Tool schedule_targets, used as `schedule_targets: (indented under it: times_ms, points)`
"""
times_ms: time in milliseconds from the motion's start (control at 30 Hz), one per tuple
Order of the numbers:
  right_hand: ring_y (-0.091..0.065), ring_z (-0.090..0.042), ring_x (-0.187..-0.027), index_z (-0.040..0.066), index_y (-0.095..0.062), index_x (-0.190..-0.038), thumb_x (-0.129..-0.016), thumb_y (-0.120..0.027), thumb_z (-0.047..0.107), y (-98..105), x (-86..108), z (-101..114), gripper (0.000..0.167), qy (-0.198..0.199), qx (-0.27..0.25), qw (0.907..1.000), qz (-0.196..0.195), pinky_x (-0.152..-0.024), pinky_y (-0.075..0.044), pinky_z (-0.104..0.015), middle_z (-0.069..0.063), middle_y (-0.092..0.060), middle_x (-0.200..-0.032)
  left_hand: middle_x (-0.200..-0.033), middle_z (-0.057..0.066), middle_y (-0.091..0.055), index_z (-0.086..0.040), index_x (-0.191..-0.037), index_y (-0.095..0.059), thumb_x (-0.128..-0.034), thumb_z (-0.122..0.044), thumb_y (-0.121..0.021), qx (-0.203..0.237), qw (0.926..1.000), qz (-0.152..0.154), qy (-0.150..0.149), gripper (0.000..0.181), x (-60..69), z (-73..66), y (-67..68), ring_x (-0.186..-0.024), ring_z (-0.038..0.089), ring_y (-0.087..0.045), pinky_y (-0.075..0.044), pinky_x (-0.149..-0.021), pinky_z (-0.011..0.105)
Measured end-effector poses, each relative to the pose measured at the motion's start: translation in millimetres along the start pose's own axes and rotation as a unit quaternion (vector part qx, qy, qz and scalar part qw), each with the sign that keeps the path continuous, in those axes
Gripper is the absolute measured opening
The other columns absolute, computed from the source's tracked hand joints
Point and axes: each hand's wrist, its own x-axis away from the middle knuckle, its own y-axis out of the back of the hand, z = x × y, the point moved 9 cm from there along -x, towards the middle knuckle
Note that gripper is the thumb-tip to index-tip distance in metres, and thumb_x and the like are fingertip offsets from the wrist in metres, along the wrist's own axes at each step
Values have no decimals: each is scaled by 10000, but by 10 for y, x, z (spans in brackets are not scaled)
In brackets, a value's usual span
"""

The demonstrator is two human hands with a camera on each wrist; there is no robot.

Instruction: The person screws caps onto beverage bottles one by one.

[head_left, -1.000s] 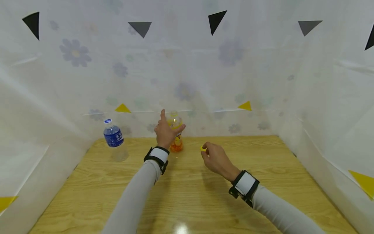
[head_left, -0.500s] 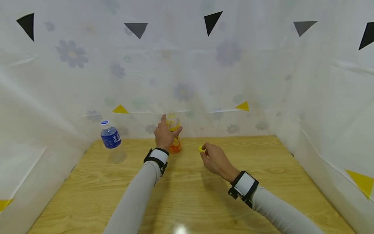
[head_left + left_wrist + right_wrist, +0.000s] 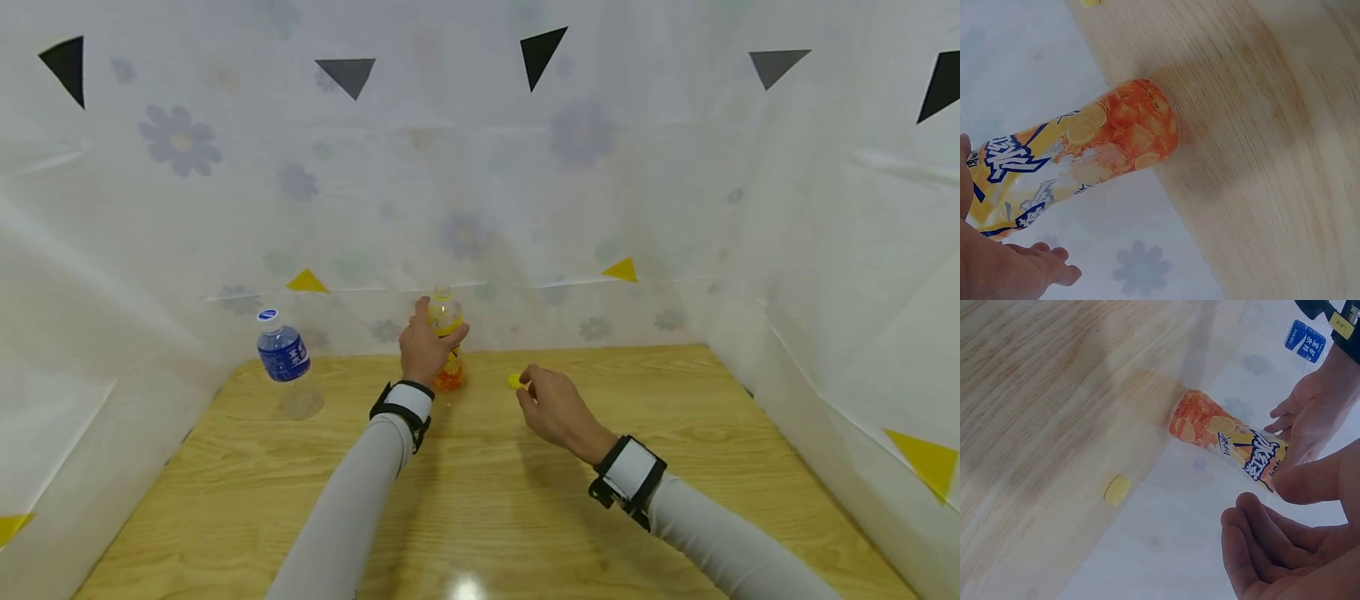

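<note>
Upright at the back of the table, a clear drink bottle with a yellow-orange label point(image 3: 450, 375) has no cap on its neck. My left hand point(image 3: 424, 346) is spread at its left side, the thumb lying across its front. In the left wrist view, fingers point(image 3: 1054, 265) extend past the bottle point(image 3: 1119, 128) rather than curling round it. Whether the palm touches it is hidden. A yellow bottle cap point(image 3: 1117, 490) lies on the table to the bottle's right. Just beside the cap hovers my right hand point(image 3: 558, 412), fingers loosely bent, with nothing between thumb and fingertips.
A second bottle, clear with a blue label point(image 3: 285, 358) and white cap, stands at the table's left side. Floral sheeting point(image 3: 465, 183) hangs behind and at both sides of the wooden table point(image 3: 480, 517).
The left hand has come closer to the bottle and its raised index finger has lowered beside it. The right hand stays near the cap. The head view has shifted slightly.
</note>
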Motion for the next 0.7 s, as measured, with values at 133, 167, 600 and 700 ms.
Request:
schedule_targets:
  times_ms: [133,167,600,700]
  points:
    - [-561,-104,-650,4,-649,-1169,-1032,-556,169,8,-12,8,233,-14,25,10000,20,-601,-478,-299,-50,-664,-885,-1336,227,-582,-125,-1568,-336,-900,-413,-770,177,9995,29,-244,847,21,-75,-2,-1117,418,-606,-498,-953,543]
    - [-567,-108,-656,2,-650,-1164,-1030,-560,169,12,-13,8,232,-21,19,10000,9,-602,-483,-301,-53,-666,-888,-1325,217,-588,-125,-1561,-346,-898,-409,-773,224,9993,48,-308,839,31,-101,-1,-1101,405,-610,-507,-939,535]
    - [-586,-115,-667,-10,-651,-1153,-1023,-568,166,-15,6,-21,235,-114,34,9999,72,-592,-488,-294,-61,-671,-879,-987,167,-714,-151,-1451,-470,-851,-367,-825,221,9919,442,-1169,730,360,-581,133,-787,275,-710,-580,-640,362]
    - [-584,-115,-657,-12,-650,-1145,-1022,-565,152,-16,9,-15,222,-106,10,9999,85,-587,-486,-297,-58,-668,-868,-987,140,-724,-149,-1433,-503,-833,-369,-838,249,9906,518,-1240,721,490,-617,146,-793,256,-708,-570,-639,350]
